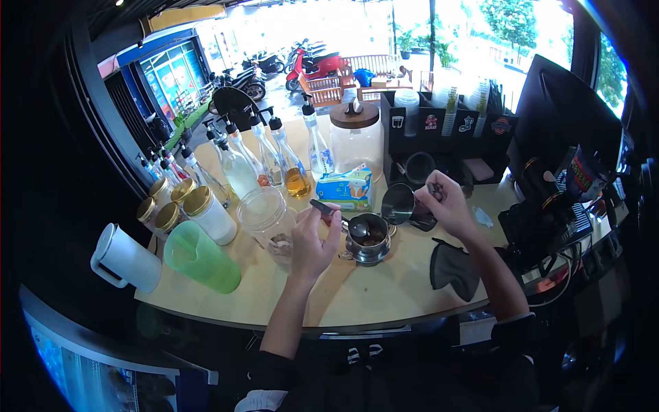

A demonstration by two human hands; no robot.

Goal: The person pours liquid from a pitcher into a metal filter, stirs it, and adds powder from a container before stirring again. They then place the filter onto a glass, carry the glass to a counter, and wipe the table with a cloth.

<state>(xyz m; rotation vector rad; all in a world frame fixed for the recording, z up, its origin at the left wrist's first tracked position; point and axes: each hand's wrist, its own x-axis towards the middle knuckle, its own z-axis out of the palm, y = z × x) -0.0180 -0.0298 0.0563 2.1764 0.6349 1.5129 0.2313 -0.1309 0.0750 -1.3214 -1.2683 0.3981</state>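
In the head view my left hand [314, 242] is closed around the dark handle [322, 207] of a spoon-like utensil. Its far end seems to reach into a metal cup [368, 253], though overlap makes this hard to tell. Dark contents show inside the cup, which stands on the counter. My right hand [446, 204] grips a small metal pitcher [398, 204] from its right side. The pitcher is tilted, its mouth turned towards me just above and right of the cup. Close to my left hand stands a clear plastic jar [264, 218] with something brownish at the bottom.
Left on the counter [364, 309] are a green pitcher [199, 257], a white jug [127, 259] and gold-lidded jars [206, 214]. Pump bottles [281, 154], a tissue pack [345, 189] and a wooden-lidded jar [355, 141] stand behind. Rightward lie a dark cloth [453, 269] and a black cup organizer [446, 134].
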